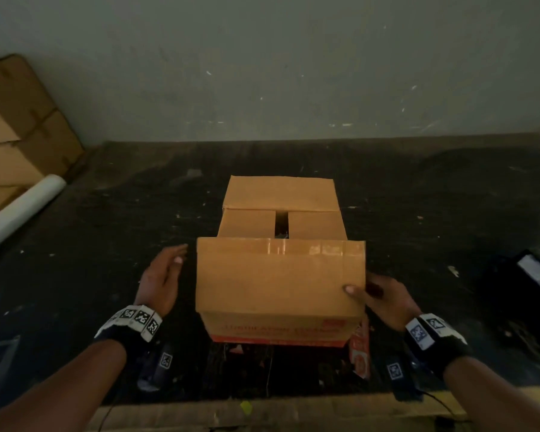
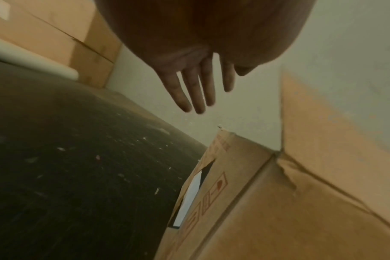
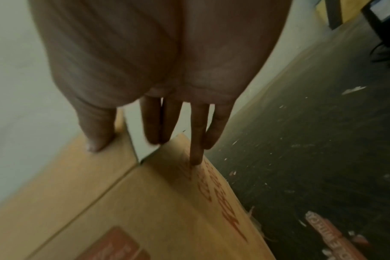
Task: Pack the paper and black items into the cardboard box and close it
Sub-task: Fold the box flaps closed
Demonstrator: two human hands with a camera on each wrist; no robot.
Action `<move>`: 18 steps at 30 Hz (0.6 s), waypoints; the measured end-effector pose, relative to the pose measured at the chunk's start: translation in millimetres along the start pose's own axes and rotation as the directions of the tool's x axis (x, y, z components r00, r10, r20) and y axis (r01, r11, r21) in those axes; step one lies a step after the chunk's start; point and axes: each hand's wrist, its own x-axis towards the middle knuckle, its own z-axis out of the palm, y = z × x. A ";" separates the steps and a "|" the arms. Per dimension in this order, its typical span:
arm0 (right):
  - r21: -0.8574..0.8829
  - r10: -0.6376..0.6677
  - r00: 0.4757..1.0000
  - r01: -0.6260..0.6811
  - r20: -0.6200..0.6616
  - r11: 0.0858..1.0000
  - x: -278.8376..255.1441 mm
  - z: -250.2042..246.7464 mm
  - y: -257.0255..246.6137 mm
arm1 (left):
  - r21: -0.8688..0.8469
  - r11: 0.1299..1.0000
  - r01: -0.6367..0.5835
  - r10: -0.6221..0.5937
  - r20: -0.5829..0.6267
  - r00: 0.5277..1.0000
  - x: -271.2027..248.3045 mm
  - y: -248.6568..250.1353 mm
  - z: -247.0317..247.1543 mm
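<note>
A cardboard box (image 1: pixel 278 332) with red print stands mid-table. Its two side flaps (image 1: pixel 247 224) lie folded in with a dark gap between them, and the far flap (image 1: pixel 281 193) lies back. The near flap (image 1: pixel 278 275) is raised toward me. My right hand (image 1: pixel 378 294) pinches that flap's right edge, thumb (image 3: pixel 98 139) on its face and fingers behind it. My left hand (image 1: pixel 166 275) hovers with straight fingers (image 2: pixel 196 91) just left of the flap, apart from it. Something white shows through the box's (image 2: pixel 245 193) handle hole (image 2: pixel 189 198); the other contents are hidden.
Flat cardboard (image 1: pixel 19 126) leans on the wall at the back left, with a white roll (image 1: pixel 22 210) beside it. A black item with a white label (image 1: pixel 530 275) lies at the right edge. A red printed strip (image 1: pixel 360 347) lies by the box's near right corner.
</note>
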 end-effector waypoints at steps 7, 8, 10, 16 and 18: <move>-0.041 0.072 0.984 -0.080 -0.162 0.996 13.4 13.5 -1.1 | 0.210 0.920 -0.330 0.317 0.096 0.944 -3.6 29.7 26.8; -0.072 0.067 0.988 -0.078 -0.141 0.994 17.8 9.3 -1.4 | 0.234 0.890 -0.391 0.350 0.199 0.916 -4.6 37.3 35.5; -0.137 0.051 0.996 -0.061 -0.073 0.989 26.9 -1.7 -5.3 | 0.359 0.811 -0.461 0.326 0.378 0.867 -4.3 45.3 57.5; -0.180 0.040 0.999 -0.044 -0.027 0.983 87.4 -42.5 -32.9 | 0.557 0.698 -0.450 0.133 0.516 0.846 0.0 37.3 90.0; -0.134 0.082 0.994 -0.091 -0.070 0.987 117.6 -52.3 -42.5 | 0.558 0.698 -0.448 0.129 0.517 0.846 -0.5 36.8 90.4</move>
